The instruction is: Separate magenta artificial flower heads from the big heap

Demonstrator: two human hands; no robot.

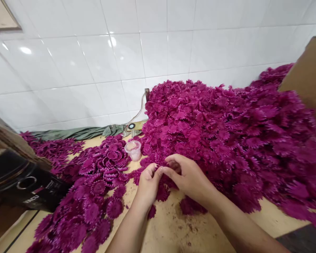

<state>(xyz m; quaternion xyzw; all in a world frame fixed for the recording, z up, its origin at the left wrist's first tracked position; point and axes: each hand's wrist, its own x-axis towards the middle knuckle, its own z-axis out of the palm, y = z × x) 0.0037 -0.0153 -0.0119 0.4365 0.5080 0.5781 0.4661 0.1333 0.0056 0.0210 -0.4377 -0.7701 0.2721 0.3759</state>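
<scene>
My left hand (148, 182) and my right hand (187, 175) meet at the near edge of a big heap of magenta artificial flower heads (226, 126). Both hands have their fingers pinched together on a magenta flower piece (162, 168) held between them; the fingertips touch. A smaller spread of stacked magenta flower heads (100, 175) lies to the left of my left hand on the pale wooden table (171, 228). A few loose flower heads lie under my wrists.
A small clear plastic cup (133, 150) stands just beyond my left hand. A folded green umbrella (79, 133) lies along the white tiled wall. A black box (23, 182) sits at the left, a cardboard flap (309, 73) at the right.
</scene>
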